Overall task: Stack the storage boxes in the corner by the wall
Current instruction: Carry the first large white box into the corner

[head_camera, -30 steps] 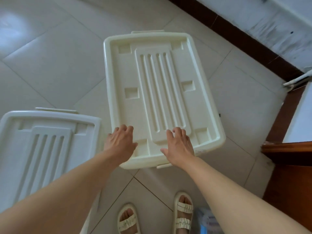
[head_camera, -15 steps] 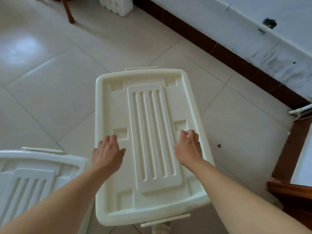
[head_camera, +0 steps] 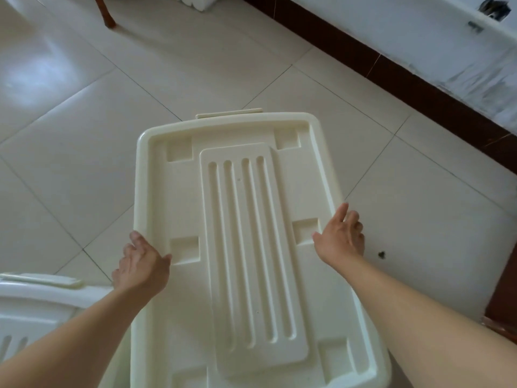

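Observation:
A cream storage box (head_camera: 246,247) with a ribbed lid stands on the tiled floor right below me, its long side pointing away. My left hand (head_camera: 142,264) lies against the lid's left rim, thumb on top and fingers fairly straight along the outside. At the right rim my right hand (head_camera: 340,238) does the same, with its fingers reaching forward beside the edge. A second, whiter storage box (head_camera: 33,309) sits at the lower left, partly cut off by the frame and my left forearm.
A white wall with a dark brown skirting board (head_camera: 391,71) runs diagonally along the upper right. Wooden furniture (head_camera: 503,312) shows at the right edge. A chair leg (head_camera: 106,15) and a white pack (head_camera: 193,1) stand at the top. Open tiled floor lies to the left.
Both hands have slid from the top of the lid outward to its left and right rims. The box now sits lower and larger in view.

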`<state>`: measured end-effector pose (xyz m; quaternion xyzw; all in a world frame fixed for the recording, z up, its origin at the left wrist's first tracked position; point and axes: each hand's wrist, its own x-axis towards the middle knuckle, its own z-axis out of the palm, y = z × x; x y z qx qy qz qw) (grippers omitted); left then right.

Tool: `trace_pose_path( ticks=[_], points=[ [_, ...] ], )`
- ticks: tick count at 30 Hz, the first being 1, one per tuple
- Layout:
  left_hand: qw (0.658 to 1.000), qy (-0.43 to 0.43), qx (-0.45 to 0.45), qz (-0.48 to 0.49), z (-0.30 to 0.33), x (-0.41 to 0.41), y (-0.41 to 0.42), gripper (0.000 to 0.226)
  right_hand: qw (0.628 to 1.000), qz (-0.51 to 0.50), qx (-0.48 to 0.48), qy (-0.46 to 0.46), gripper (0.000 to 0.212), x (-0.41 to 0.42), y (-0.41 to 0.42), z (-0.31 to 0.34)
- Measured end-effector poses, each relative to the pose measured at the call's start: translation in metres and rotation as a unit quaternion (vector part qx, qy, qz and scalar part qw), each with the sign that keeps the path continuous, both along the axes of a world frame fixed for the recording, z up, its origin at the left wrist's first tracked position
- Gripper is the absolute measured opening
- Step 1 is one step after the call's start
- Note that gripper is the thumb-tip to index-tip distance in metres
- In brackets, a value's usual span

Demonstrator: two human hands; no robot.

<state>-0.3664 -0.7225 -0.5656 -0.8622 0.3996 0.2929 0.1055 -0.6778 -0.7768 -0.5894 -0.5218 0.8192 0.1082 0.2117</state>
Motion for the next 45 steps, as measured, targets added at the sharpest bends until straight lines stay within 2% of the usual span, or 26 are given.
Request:
trace_pose_path(
  ticks=[4, 7, 10, 15, 21, 28, 36, 45],
  points=[
    [0.998, 0.025, -0.017, 0.05, -0.016, 0.005, -0.002, 0.081, 0.998, -0.066, 0.009, -0.017, 0.102, -0.003, -0.008, -0.012],
    [0.995, 0.026, -0.032, 0.088, -0.026, 0.006, -0.004, 0.09, 0.993, -0.111, 0.009, -0.027, 0.107, -0.005, -0.011, -0.018],
    [0.993, 0.027, -0.03, 0.113, -0.034, 0.007, -0.007, 0.099, 0.988, -0.145, 0.003, -0.048, 0.104, -0.009, -0.012, -0.021],
    [0.987, 0.038, -0.055, 0.144, -0.038, 0.01, -0.009, 0.103, 0.984, -0.169, -0.003, -0.061, 0.104, -0.011, -0.014, -0.023],
    [0.974, 0.06, -0.066, 0.21, -0.043, 0.019, -0.015, 0.091, 0.969, -0.228, 0.008, -0.092, 0.098, -0.017, -0.026, -0.02],
    [0.969, 0.054, -0.091, 0.222, -0.048, 0.024, -0.014, 0.087, 0.965, -0.246, 0.003, -0.094, 0.09, -0.015, -0.029, -0.021],
    [0.975, 0.044, -0.098, 0.192, -0.04, 0.016, -0.01, 0.09, 0.961, -0.255, -0.017, -0.104, 0.087, -0.029, -0.011, -0.008],
    [0.986, 0.045, -0.118, 0.105, 0.019, -0.01, -0.05, 0.095, 0.944, -0.294, -0.05, -0.14, 0.094, -0.067, 0.009, 0.062]
  ],
)
